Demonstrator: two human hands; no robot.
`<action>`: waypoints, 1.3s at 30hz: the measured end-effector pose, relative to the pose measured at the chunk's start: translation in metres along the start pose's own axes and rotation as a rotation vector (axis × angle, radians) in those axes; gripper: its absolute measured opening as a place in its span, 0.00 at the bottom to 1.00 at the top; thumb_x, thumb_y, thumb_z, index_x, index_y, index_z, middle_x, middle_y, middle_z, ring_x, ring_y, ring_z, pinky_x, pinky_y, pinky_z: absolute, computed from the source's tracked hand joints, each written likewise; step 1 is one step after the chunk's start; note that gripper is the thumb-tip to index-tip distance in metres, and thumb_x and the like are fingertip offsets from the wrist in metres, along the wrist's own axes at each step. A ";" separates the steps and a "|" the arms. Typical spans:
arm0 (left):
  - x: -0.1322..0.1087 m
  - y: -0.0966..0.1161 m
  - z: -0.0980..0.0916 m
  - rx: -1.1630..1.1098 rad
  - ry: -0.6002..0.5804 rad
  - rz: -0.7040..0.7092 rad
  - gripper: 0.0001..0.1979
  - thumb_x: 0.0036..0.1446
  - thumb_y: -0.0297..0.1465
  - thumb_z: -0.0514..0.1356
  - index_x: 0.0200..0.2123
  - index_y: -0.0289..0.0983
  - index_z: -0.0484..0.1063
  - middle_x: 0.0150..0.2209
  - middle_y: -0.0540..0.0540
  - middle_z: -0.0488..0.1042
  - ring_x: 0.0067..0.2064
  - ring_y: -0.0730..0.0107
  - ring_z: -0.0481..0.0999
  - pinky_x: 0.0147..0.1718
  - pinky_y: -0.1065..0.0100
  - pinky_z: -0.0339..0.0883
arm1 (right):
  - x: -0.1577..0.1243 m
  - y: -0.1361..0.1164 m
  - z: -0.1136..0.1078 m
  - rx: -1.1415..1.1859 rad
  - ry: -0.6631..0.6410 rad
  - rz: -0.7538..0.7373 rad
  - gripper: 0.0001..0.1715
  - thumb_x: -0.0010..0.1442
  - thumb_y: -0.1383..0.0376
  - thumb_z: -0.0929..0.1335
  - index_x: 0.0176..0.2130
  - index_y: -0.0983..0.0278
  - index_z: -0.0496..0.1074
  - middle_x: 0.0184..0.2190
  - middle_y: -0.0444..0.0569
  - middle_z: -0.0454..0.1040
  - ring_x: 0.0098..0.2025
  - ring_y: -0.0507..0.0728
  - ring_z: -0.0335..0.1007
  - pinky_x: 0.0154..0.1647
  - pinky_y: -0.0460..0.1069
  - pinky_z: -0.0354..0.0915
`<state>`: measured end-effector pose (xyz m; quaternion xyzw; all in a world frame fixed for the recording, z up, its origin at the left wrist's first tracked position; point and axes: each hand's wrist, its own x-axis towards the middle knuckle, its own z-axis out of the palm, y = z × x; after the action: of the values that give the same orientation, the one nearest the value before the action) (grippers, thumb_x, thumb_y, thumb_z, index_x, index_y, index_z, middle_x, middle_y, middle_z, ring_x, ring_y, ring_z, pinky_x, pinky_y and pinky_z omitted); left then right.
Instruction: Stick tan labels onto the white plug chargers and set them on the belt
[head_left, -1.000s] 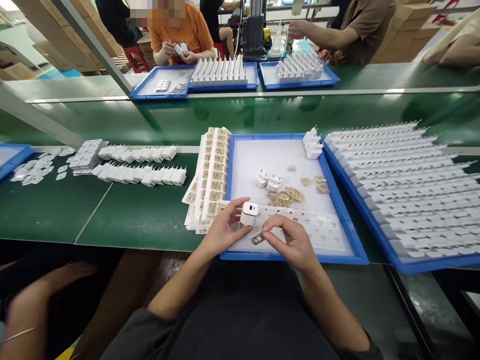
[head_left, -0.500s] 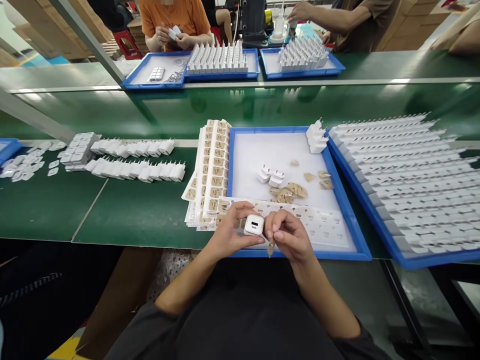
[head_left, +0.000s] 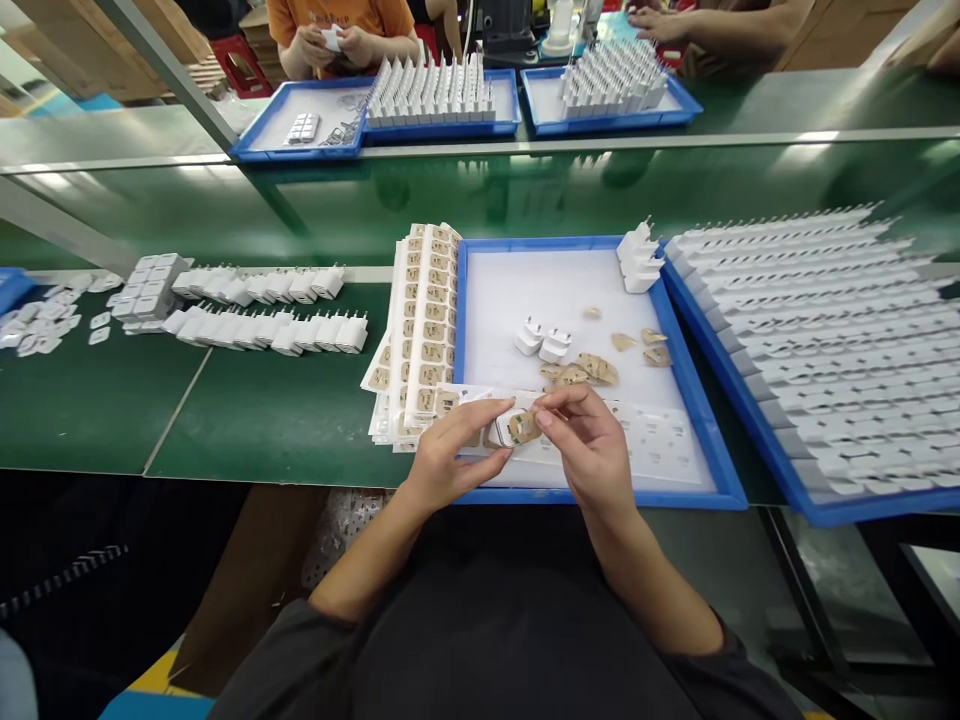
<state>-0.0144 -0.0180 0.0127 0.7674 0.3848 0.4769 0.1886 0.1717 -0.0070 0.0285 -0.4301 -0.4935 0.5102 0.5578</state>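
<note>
The person's left hand (head_left: 450,455) is part-closed, fingers above and thumb below, gripping a small white charger (head_left: 497,432) with smooth plastic sides and rounded corners. The right hand (head_left: 596,450) has its thumb and forefinger pinched nearly together on the edge of a tan sticker (head_left: 523,428), a thin film with cut-outs, its other fingers loosely curled. The sticker lies across the charger's face; whether the two touch all over cannot be told. The charger is held above the near left part of a tray (head_left: 555,243), its blue rim raised around a flat white floor. Just under the hands, a pale, glossy strip (head_left: 660,445) dotted with small marks stretches along the tray's near side. Beyond it lie crumpled tan scraps (head_left: 581,372), creased and semi-translucent, near a pair of blocky chargers (head_left: 541,342) standing pins up. A tight white cluster (head_left: 639,262) fills the far right corner. Left of the tray, long sheets (head_left: 420,320) printed with tan rounded squares overlap in an uneven pile on the smooth green table (head_left: 285,410). To the right, ridged rows (head_left: 840,350) of packed chargers bristle with thin pins.
</note>
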 end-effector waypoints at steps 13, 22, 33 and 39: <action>0.001 0.001 -0.002 0.020 -0.018 0.014 0.28 0.61 0.26 0.65 0.64 0.41 0.68 0.53 0.40 0.81 0.54 0.60 0.81 0.56 0.61 0.76 | -0.003 -0.003 0.005 -0.039 0.005 -0.037 0.05 0.62 0.60 0.73 0.38 0.58 0.74 0.35 0.46 0.74 0.40 0.56 0.73 0.44 0.52 0.72; 0.002 0.002 -0.003 0.029 -0.031 -0.016 0.26 0.62 0.28 0.64 0.63 0.41 0.69 0.53 0.40 0.81 0.53 0.59 0.82 0.55 0.60 0.77 | -0.004 -0.004 0.006 -0.070 0.009 -0.047 0.05 0.63 0.61 0.72 0.38 0.58 0.74 0.35 0.46 0.74 0.41 0.56 0.73 0.45 0.53 0.73; 0.003 0.004 -0.002 -0.014 -0.007 0.026 0.28 0.60 0.25 0.66 0.63 0.40 0.69 0.52 0.39 0.81 0.53 0.60 0.81 0.55 0.62 0.76 | -0.006 -0.002 0.009 -0.085 0.014 -0.100 0.04 0.63 0.64 0.73 0.39 0.58 0.73 0.35 0.45 0.74 0.39 0.55 0.74 0.44 0.52 0.74; 0.003 0.005 -0.002 0.000 -0.009 0.026 0.28 0.60 0.25 0.66 0.63 0.40 0.69 0.53 0.39 0.81 0.53 0.61 0.81 0.56 0.62 0.76 | -0.008 -0.003 0.013 -0.161 0.045 -0.133 0.05 0.62 0.66 0.73 0.39 0.58 0.74 0.34 0.44 0.74 0.38 0.54 0.74 0.44 0.52 0.73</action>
<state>-0.0136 -0.0190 0.0189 0.7745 0.3740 0.4758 0.1840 0.1595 -0.0157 0.0321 -0.4513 -0.5475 0.4210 0.5650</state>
